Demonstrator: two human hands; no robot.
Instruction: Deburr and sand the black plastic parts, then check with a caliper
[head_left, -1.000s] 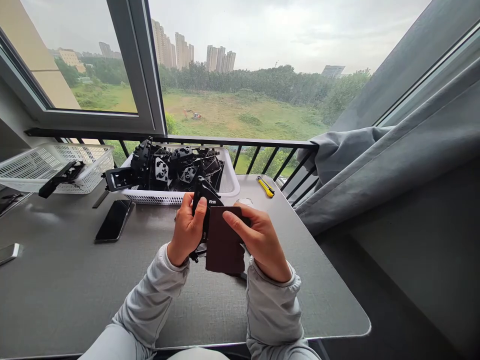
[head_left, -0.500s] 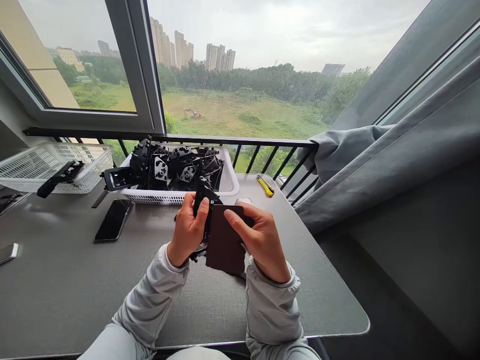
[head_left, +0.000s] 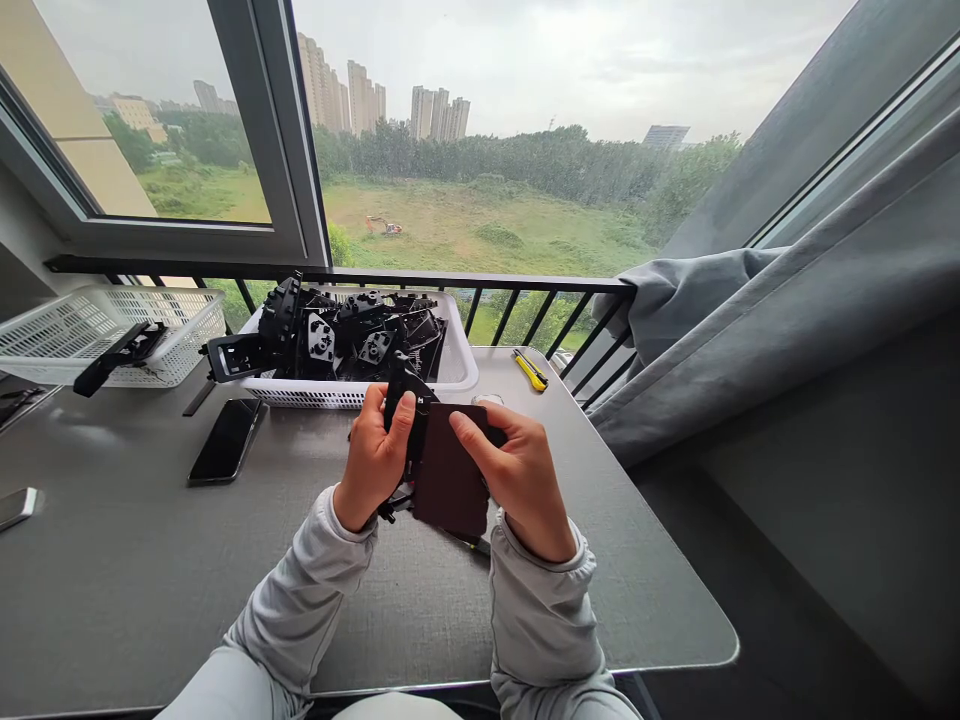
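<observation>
My left hand (head_left: pixel 376 455) is closed around a black plastic part (head_left: pixel 409 385), its thumb pressed on the front. Between thumb and fingers, my right hand (head_left: pixel 517 465) pinches a dark brown sheet that looks like sandpaper (head_left: pixel 450 475). The sheet's left edge lies against the black part and covers some of it. Both are held above the grey table, in front of a white basket (head_left: pixel 315 397) heaped with similar black parts (head_left: pixel 360 335). Below the sheet, part of some object on the table is hidden.
A second white basket (head_left: pixel 187 350) at the left holds a black part (head_left: pixel 124 355). A black phone (head_left: pixel 227 440) lies on the table (head_left: pixel 150 590), with another device (head_left: pixel 16 507) at the left edge. A yellow utility knife (head_left: pixel 531 370) rests near the railing (head_left: pixel 525 283).
The brown sheet has shifted slightly upward and tilted against the black part. Both hands keep their hold and have barely moved.
</observation>
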